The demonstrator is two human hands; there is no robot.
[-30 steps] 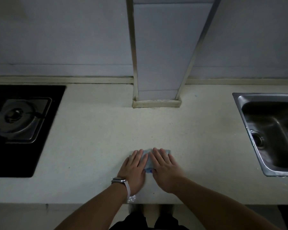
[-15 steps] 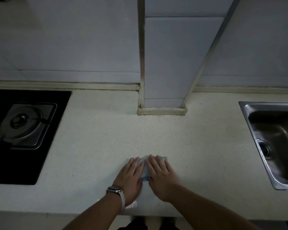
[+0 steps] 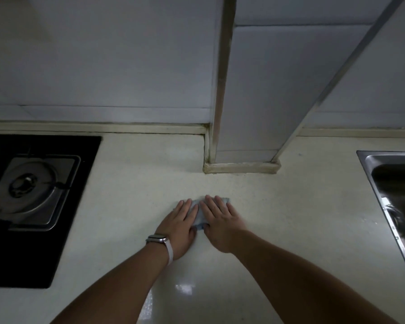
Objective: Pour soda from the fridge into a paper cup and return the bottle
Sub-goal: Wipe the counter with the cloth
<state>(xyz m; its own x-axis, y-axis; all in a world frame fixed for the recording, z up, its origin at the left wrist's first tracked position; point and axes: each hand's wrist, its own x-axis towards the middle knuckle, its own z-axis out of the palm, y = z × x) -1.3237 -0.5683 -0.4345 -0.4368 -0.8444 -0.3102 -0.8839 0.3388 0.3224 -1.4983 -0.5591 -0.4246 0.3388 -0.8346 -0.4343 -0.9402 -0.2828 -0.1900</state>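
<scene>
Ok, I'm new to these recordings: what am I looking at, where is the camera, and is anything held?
There is no machine here: one camera worn on a person's head looks down at their bare arms. The left hand, with a watch on its wrist, and the right hand lie flat, side by side, on a small bluish cloth on a pale countertop. Neither has a grip on anything. A gas stove sits at the left, a steel sink at the right, a tiled column behind. Nothing for the soda task is in view.
</scene>
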